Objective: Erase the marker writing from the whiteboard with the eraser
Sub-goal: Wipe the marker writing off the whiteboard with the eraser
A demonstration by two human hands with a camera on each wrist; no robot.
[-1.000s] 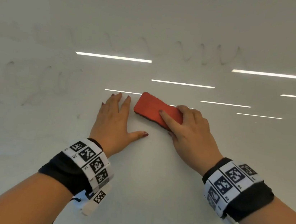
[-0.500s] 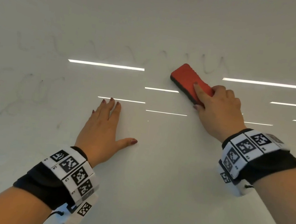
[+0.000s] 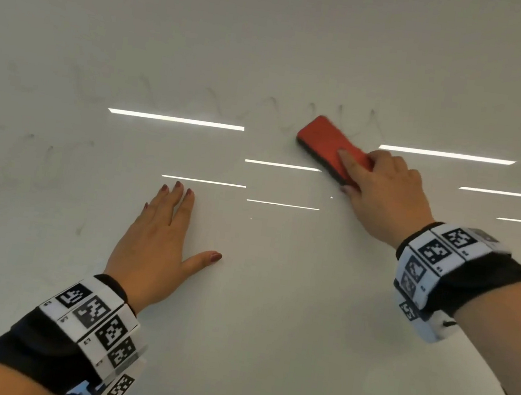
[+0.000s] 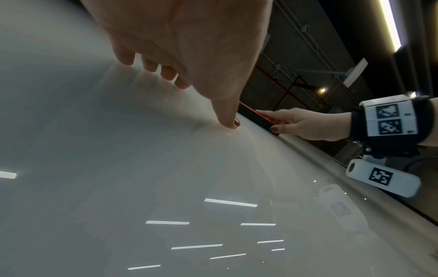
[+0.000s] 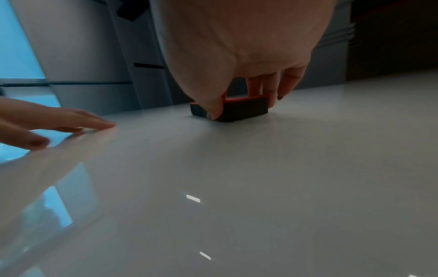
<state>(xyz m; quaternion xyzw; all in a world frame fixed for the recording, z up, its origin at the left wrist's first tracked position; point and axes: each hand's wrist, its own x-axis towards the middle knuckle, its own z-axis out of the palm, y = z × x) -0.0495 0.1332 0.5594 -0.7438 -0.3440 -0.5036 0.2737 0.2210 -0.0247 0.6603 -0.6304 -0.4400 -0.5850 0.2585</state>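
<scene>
A white whiteboard point(image 3: 272, 298) fills the head view. Faint wavy marker writing point(image 3: 218, 102) runs across its upper middle, and more faint writing point(image 3: 34, 167) lies at the left. A red eraser point(image 3: 329, 143) with a dark felt underside lies flat on the board over the right end of the wavy line. My right hand point(image 3: 382, 190) grips the eraser's near end, index finger along its top, thumb on its side. In the right wrist view the eraser point(image 5: 244, 107) sits pinched between thumb and fingers. My left hand point(image 3: 157, 240) rests flat on the board, fingers straight, below and left of the eraser.
Ceiling lights reflect as bright strips point(image 3: 176, 119) across the glossy board. In the left wrist view the board's right edge point(image 4: 331, 155) shows, with a dark room beyond it.
My right hand has slid the eraser up and to the right, from beside the left hand onto the wavy line. The left hand has stayed flat on the board.
</scene>
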